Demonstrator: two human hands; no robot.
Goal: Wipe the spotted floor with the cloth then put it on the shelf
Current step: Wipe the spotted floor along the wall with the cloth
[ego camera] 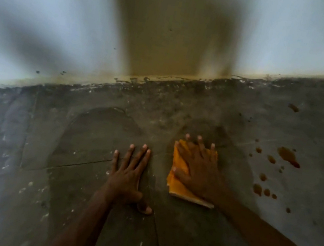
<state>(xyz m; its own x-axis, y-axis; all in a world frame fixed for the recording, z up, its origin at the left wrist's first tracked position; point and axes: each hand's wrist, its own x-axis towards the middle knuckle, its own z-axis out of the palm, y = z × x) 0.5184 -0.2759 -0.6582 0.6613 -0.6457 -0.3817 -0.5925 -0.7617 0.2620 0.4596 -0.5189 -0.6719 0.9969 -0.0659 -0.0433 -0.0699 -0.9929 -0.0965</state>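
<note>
A folded orange cloth (178,181) lies flat on the grey concrete floor (90,136). My right hand (198,169) presses down on it, palm flat and fingers spread, covering most of it. My left hand (128,177) rests flat on the bare floor just left of the cloth, fingers apart, holding nothing. Brown-orange spots (287,156) are scattered on the floor to the right of the cloth, the largest near the right edge. The floor around the cloth looks darker, as if damp. No shelf is in view.
A pale wall (45,17) meets the floor along a stained, slanting baseboard line (164,78) just beyond my hands. A blurred dark shadow falls on the wall at the centre. Thin cracks run through the concrete near my left hand.
</note>
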